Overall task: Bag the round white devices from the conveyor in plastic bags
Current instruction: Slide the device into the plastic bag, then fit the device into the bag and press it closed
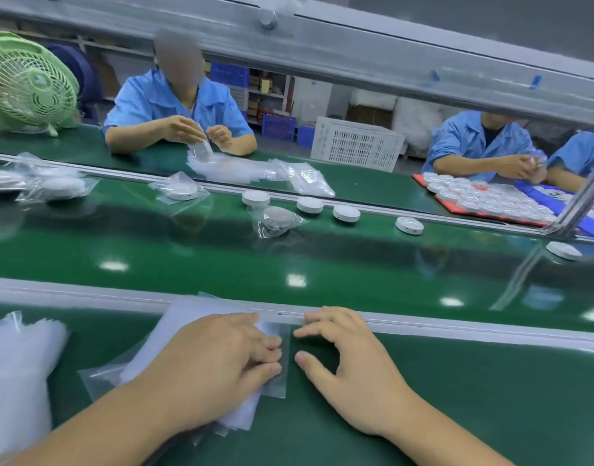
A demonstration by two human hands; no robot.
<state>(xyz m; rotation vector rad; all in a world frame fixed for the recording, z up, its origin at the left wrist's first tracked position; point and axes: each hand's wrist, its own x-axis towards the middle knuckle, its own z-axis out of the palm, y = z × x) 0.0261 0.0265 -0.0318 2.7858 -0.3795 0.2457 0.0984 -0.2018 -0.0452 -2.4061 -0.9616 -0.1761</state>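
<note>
Several round white devices (pixel 309 204) sit bare along the far edge of the green conveyor (pixel 188 250), well apart from both hands; one already bagged device (pixel 275 222) lies among them. On the near counter (pixel 473 381) the stack of plastic bags (pixel 188 317) lies under the left hand (pixel 221 361), whose fingers press flat on it. The right hand (pixel 349 371) holds nothing, fingers loosely curved, thumb just beside the top bag's edge. The step looks like freeing one bag: keep the stack pinned, pinch only the top film, and open its mouth before reaching for a device.
</note>
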